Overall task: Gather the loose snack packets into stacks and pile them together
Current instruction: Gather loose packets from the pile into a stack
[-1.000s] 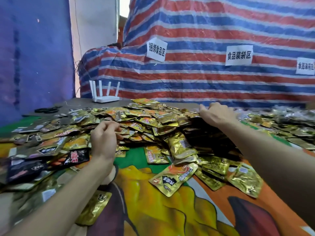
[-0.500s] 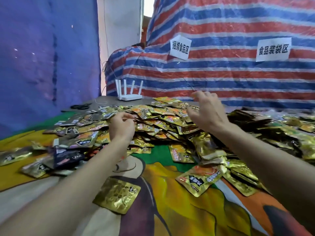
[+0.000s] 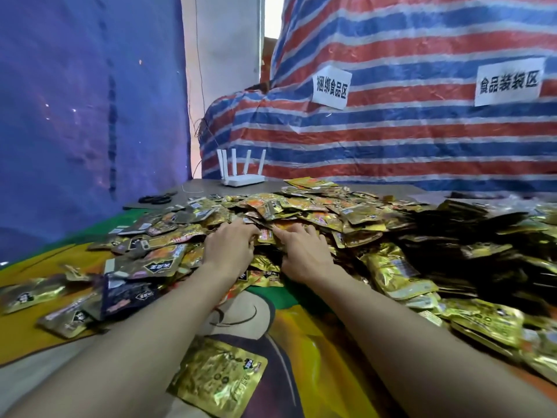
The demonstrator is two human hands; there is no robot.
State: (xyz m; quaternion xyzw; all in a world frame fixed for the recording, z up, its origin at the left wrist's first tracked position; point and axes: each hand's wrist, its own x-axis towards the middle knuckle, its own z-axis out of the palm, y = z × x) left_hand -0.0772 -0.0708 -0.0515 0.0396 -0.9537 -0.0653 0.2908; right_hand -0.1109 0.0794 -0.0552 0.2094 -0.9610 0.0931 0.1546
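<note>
Golden foil snack packets (image 3: 316, 206) lie in a big loose heap across the bench (image 3: 301, 342) with its colourful printed cover. Both hands rest side by side on the near edge of the heap. The right hand (image 3: 304, 256) has its fingers almost straight on the packets. The left hand (image 3: 230, 250) curls its fingers among them, and whether it grips one cannot be told.
</note>
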